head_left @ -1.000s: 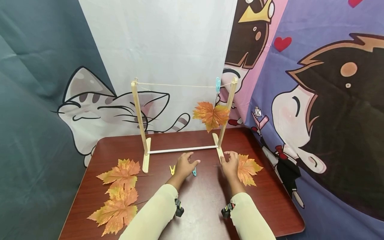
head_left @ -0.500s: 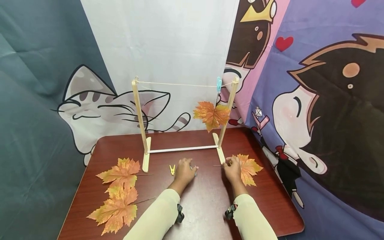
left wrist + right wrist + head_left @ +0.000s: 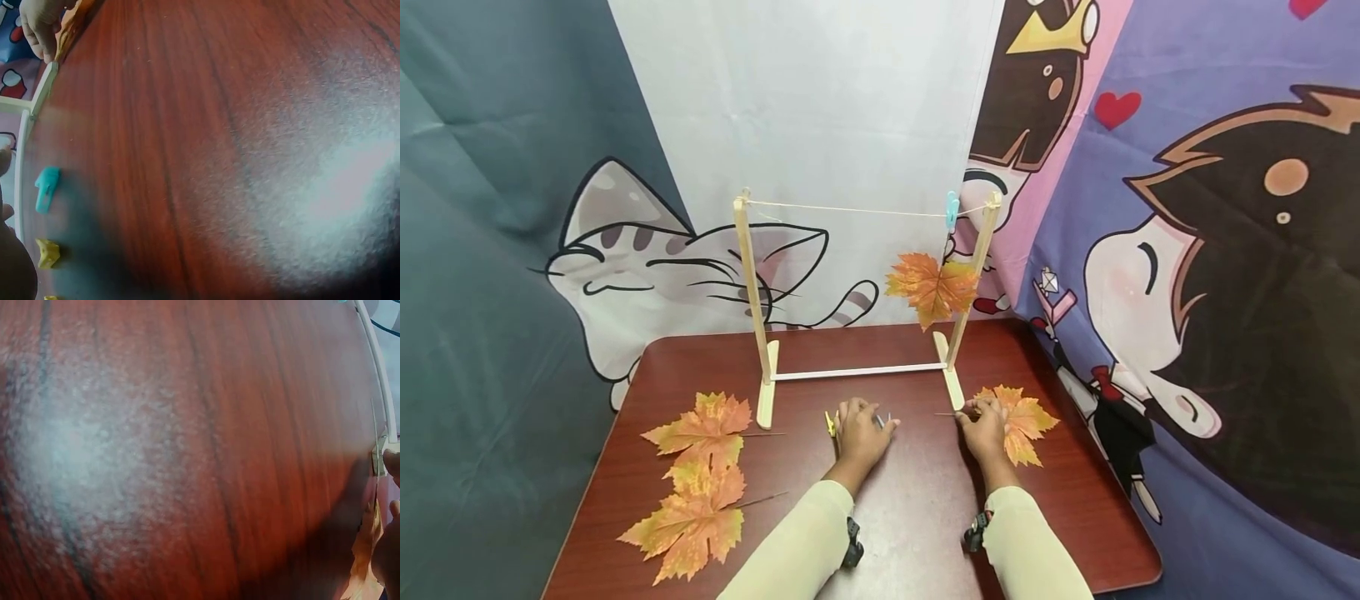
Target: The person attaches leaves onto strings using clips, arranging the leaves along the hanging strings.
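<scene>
My left hand (image 3: pixel 859 435) is low over the table, thumb and forefinger apart on either side of a small blue clothespin (image 3: pixel 880 422). That clothespin lies on the tabletop in the left wrist view, with my fingertips (image 3: pixel 5 161) at the left edge. Beside this hand is a yellow clothespin (image 3: pixel 831 423), partly covered. My right hand (image 3: pixel 985 429) is at the stem side of an orange maple leaf (image 3: pixel 1022 421), its fingers bent down and overlapping the leaf's base. In the right wrist view, a gap shows between thumb and fingers, near the thin stem (image 3: pixel 375 425).
A wooden stand (image 3: pixel 748 283) with a string (image 3: pixel 850 209) across its top stands at the back. A blue clothespin (image 3: pixel 952 212) holds a hanging maple leaf (image 3: pixel 934 287) on the string. Two more leaves (image 3: pixel 703 429) lie at the left of the brown table (image 3: pixel 917 517).
My left hand has lowered and closed in over the blue clothespin, partly covering the yellow one. My right hand has lowered to the leaf's stem, its fingers bending more.
</scene>
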`<state>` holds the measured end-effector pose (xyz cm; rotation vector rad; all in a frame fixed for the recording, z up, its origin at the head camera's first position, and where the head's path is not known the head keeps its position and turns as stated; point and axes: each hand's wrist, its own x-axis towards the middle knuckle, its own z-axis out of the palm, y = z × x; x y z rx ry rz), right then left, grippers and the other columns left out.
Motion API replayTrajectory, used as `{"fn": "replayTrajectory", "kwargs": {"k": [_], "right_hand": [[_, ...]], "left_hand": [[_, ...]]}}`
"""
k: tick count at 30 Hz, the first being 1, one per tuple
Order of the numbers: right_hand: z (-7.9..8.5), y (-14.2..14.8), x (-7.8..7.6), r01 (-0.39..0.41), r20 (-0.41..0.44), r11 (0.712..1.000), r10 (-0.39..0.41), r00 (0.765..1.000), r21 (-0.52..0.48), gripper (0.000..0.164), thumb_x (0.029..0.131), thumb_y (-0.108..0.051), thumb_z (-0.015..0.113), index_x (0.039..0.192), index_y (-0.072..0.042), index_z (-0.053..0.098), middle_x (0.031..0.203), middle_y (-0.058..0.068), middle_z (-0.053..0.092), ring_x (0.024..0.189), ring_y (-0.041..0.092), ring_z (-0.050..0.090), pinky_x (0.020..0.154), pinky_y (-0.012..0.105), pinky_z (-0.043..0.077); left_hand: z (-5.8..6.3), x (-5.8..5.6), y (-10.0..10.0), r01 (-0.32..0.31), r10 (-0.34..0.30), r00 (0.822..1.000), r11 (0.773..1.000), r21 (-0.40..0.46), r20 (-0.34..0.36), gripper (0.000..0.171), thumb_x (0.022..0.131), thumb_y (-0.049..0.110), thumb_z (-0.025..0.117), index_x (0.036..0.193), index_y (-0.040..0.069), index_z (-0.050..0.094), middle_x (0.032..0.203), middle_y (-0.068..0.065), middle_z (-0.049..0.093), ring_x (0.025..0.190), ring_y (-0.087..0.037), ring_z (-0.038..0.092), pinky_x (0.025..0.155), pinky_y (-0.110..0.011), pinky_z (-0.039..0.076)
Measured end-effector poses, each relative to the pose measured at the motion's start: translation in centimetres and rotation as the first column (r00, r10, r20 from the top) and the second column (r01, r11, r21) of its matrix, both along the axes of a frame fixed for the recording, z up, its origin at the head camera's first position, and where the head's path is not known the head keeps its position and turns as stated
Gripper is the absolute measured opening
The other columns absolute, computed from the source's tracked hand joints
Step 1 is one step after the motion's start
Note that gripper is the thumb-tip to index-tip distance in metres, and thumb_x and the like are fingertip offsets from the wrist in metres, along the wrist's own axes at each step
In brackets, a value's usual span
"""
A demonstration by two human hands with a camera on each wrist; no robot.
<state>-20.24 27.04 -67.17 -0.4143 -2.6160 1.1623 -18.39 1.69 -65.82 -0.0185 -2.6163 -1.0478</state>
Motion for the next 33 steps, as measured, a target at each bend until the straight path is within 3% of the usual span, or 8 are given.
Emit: {"fn": "replayTrajectory", "kwargs": {"k": [4, 5, 8, 14, 22, 28, 33], "right_hand": [[-0.3, -0.1, 0.0, 0.009, -0.008, 1.0, -0.009, 1.0, 0.007, 0.024, 0.089, -0.009, 0.09, 0.108, -0.001, 0.078, 0.13, 0.019, 0.062, 0.134, 0.042, 0.046, 0.11, 0.065, 0.028], [-0.3, -0.1, 0.0, 0.01, -0.008, 1.0, -0.01, 1.0, 0.007, 0.025, 0.088, -0.01, 0.09, 0.108, -0.001, 0.078, 0.13, 0.019, 0.061, 0.135, 0.041, 0.046, 0.11, 0.064, 0.028], [-0.4, -0.1, 0.2, 0.016, -0.02, 1.0, -0.016, 1.0, -0.005, 0.026, 0.087, -0.01, 0.091, 0.108, -0.001, 0.079, 0.13, 0.019, 0.061, 0.139, 0.043, 0.044, 0.114, 0.066, 0.026], [-0.7, 0.2, 0.5, 0.022, -0.05, 1.0, -0.022, 0.998, -0.002, 0.027, 0.086, -0.01, 0.091, 0.109, -0.001, 0.08, 0.129, 0.021, 0.06, 0.145, 0.046, 0.04, 0.113, 0.068, 0.024], [-0.9, 0.5, 0.4, 0.026, -0.066, 0.999, -0.024, 0.998, 0.02, 0.025, 0.088, -0.011, 0.09, 0.111, -0.004, 0.082, 0.126, 0.018, 0.059, 0.134, 0.042, 0.043, 0.107, 0.066, 0.024], [-1.0, 0.5, 0.4, 0.028, -0.069, 0.999, -0.026, 0.997, 0.023, 0.016, 0.089, -0.009, 0.089, 0.103, -0.004, 0.084, 0.123, 0.018, 0.059, 0.124, 0.04, 0.044, 0.102, 0.064, 0.024], [-0.9, 0.6, 0.6, 0.033, -0.068, 0.998, -0.029, 0.997, 0.052, 0.009, 0.09, -0.008, 0.087, 0.096, -0.003, 0.085, 0.121, 0.017, 0.059, 0.122, 0.04, 0.044, 0.1, 0.063, 0.025]], "left_hand": [[-0.7, 0.2, 0.0, 0.001, 0.0, 0.999, 1.0, 0.022, -0.033, 0.056, 0.078, 0.047, 0.095, 0.115, 0.006, 0.083, 0.117, -0.011, 0.065, 0.121, -0.035, 0.053, 0.108, -0.06, 0.04], [-0.3, 0.5, 0.0, 0.0, 0.0, 1.0, 1.0, 0.003, -0.02, 0.058, 0.079, 0.048, 0.095, 0.117, 0.006, 0.082, 0.121, -0.012, 0.065, 0.124, -0.036, 0.052, 0.109, -0.061, 0.039], [-0.7, 0.8, -0.1, 0.001, -0.002, 1.0, 1.0, 0.014, 0.026, 0.062, 0.08, 0.05, 0.093, 0.124, 0.008, 0.08, 0.135, -0.016, 0.061, 0.136, -0.041, 0.047, 0.115, -0.066, 0.033], [-2.3, 1.0, -0.5, 0.039, -0.039, 0.998, 0.999, 0.001, 0.047, 0.069, 0.079, 0.05, 0.093, 0.132, 0.01, 0.075, 0.156, -0.024, 0.049, 0.152, -0.051, 0.034, 0.123, -0.081, 0.016], [-3.3, 1.0, -0.3, 0.026, -0.026, 1.0, 1.0, 0.014, 0.014, 0.065, 0.08, 0.051, 0.091, 0.125, 0.006, 0.076, 0.157, -0.027, 0.05, 0.153, -0.054, 0.033, 0.121, -0.081, 0.016], [-3.4, 1.1, -0.1, -0.009, 0.008, 0.999, 1.0, 0.009, 0.053, 0.072, 0.077, 0.05, 0.093, 0.131, 0.007, 0.075, 0.158, -0.025, 0.049, 0.154, -0.051, 0.032, 0.119, -0.078, 0.021], [-3.6, 1.1, 0.0, 0.013, -0.01, 0.997, 1.0, -0.025, 0.082, 0.078, 0.076, 0.051, 0.094, 0.137, 0.008, 0.072, 0.163, -0.025, 0.044, 0.157, -0.053, 0.029, 0.119, -0.079, 0.021]]}}
